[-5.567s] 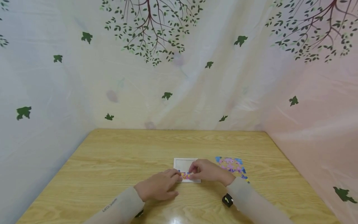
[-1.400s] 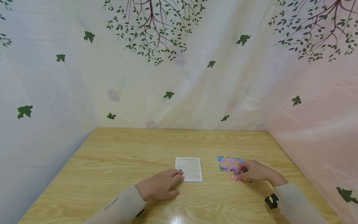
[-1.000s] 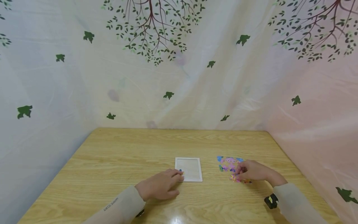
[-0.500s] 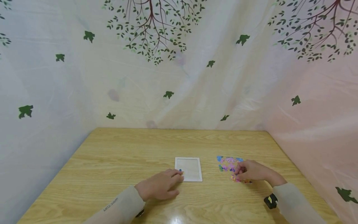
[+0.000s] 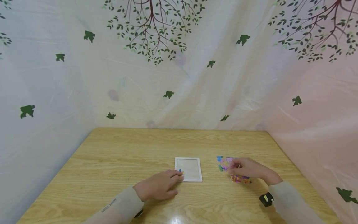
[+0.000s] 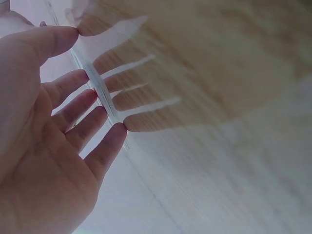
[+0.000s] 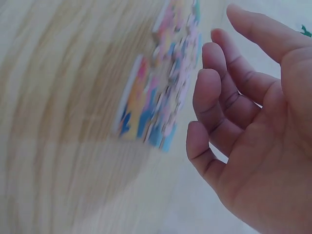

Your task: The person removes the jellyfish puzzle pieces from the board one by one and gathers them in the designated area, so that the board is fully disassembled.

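In the head view my left hand lies palm down, its extended fingertips at the lower left edge of a white puzzle frame. The left wrist view shows those fingertips along the frame's edge. A small blue piece shows inside the frame beside them. Over at the right, my right hand hovers above a colourful, partly assembled jigsaw puzzle and hides part of it. Its fingers bend loosely, with thumb and index apart and no piece visible between them in the right wrist view. More joined pieces lie below.
Both the frame and the puzzle lie on a wood-grain table. A pale curtain printed with trees and leaves encloses its back and sides. A black wrist camera sits under the right sleeve.
Over five seconds ago the right hand was at the frame, where orange and pink pieces showed; those are gone from it. Just now the right hand shifted slightly left and up. The left hand stays.
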Available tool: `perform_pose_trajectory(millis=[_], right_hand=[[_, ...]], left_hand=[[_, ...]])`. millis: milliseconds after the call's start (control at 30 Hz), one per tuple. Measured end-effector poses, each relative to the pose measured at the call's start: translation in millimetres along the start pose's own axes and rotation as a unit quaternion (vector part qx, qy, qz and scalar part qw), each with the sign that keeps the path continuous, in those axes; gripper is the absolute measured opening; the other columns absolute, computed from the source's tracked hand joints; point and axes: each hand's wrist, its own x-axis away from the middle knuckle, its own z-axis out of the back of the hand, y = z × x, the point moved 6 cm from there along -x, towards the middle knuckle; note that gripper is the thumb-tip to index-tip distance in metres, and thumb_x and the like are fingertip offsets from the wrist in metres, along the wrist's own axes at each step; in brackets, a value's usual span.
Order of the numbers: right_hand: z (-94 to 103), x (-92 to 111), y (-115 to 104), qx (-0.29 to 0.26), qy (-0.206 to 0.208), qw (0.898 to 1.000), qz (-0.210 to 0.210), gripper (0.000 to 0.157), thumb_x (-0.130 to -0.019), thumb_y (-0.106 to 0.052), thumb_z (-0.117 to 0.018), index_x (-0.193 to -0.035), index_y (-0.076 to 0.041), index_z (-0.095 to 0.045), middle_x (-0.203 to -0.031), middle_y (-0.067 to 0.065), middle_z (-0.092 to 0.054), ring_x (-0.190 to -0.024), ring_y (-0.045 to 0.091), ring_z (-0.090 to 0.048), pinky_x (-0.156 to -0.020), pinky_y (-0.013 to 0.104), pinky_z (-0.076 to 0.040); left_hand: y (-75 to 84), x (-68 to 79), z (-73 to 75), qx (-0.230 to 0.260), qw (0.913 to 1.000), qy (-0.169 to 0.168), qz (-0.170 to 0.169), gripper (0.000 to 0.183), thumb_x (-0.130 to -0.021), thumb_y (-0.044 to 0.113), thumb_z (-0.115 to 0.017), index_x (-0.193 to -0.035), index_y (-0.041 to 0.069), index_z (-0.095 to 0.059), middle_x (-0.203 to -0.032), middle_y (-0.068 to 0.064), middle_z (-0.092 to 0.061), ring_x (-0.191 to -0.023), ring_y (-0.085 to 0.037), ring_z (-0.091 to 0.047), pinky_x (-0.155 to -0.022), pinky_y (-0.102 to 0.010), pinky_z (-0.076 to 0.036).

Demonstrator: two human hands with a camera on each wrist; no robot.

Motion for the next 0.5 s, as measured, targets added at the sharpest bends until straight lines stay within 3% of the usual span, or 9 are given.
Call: perform_pose_trajectory(millis=[500], right_hand=[[-26.1,-42,-29,0.033,0.003,0.999,0.041,0.013,-0.102,-0.025,-0.066,-0.099,-0.013,-0.069,-0.086,-0.001,-0.066,-0.071,0.008,-0.055,-0.063,0.023,-0.048]], left_hand=[[0.5,1.9,3.1,-0.015,0.9998,0.017,-0.001,0.049,-0.103,0.025,-0.062,-0.148,0.011,-0.055,-0.137,-0.004,-0.056,-0.123,-0.018,-0.055,-0.104,-0.033,-0.049]])
